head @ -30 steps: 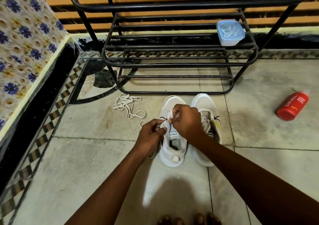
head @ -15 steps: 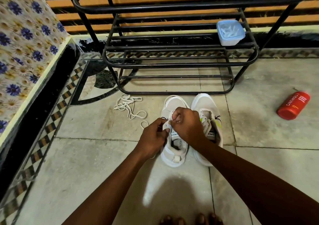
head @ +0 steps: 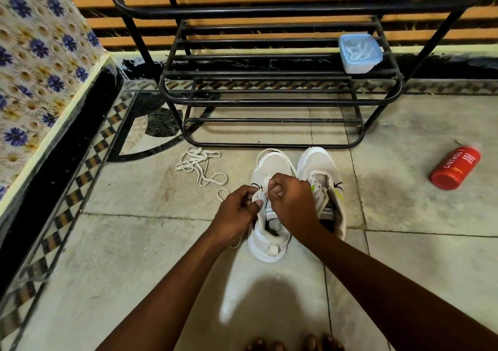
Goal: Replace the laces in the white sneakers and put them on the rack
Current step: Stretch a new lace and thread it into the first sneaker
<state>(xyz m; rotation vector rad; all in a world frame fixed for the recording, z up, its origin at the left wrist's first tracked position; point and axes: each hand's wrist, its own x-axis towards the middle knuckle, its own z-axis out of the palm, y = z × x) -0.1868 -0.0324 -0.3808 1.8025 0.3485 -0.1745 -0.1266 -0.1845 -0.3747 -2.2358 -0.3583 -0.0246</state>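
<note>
Two white sneakers stand side by side on the tiled floor, toes toward the black metal rack [head: 272, 100]. Over the left sneaker [head: 268, 240], my left hand [head: 237, 210] pinches the eyelet flap at its left edge. My right hand [head: 291, 202] pinches a white lace [head: 265, 182] above the tongue; that lace loops round the toe. The right sneaker [head: 327, 178] has a yellow-green mark on its side, and my right wrist partly covers it. A loose tangle of white lace [head: 200, 166] lies on the floor left of the shoes.
A lidded pale blue plastic box [head: 359, 53] sits on the rack's middle shelf at the right. A red bottle [head: 455, 167] lies on the floor far right. A flower-patterned cloth [head: 35, 62] covers a raised ledge on the left. My toes [head: 293, 344] show at the bottom edge.
My hands have stayed on the left sneaker's lacing, with small finger shifts. The lace now runs up between my hands. The shoes have not moved.
</note>
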